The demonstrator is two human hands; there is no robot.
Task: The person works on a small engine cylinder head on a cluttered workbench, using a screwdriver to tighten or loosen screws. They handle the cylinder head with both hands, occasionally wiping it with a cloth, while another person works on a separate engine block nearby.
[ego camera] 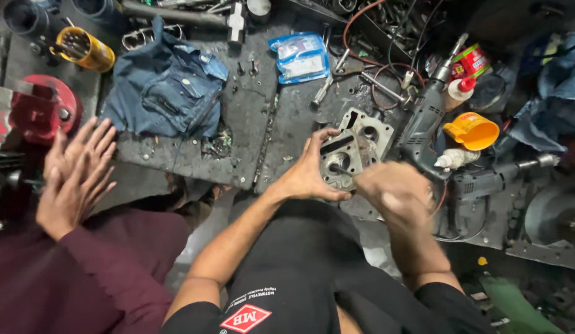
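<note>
- Two hands of the wearer worked at a grey metal casting [352,148] on the dark bench [250,124].
- The left hand [312,173] gripped the casting from its left side: the fingers [317,137] were curled over the top-left edge, slightly apart, and the thumb lay along the lower edge.
- The casting stood tilted between the two hands, its drilled face with a long slot and round bores just right of the left fingertips.
- The right hand [395,192] was blurred, closed like a fist just right of and below the casting; whether it pinched a tool could not be told.
- A thin dark shaft [342,169] ran from that fist toward the casting's lower face, touching or nearly so.
- Just beyond the right knuckles lay a grey drill [423,120], and farther right an orange cup [472,131] and a white squeeze bottle [454,159].
- Well beyond the left fingers lay a blue plastic bag [300,57] and, farther left, a denim cloth [167,86].
- Another person in a maroon sleeve [108,272] held both hands [74,173] pressed palm to palm, fingers straight and close together, well left of the casting.
- A red vise [43,108] stood just past those fingertips, and a yellow can [86,49] farther up.
</note>
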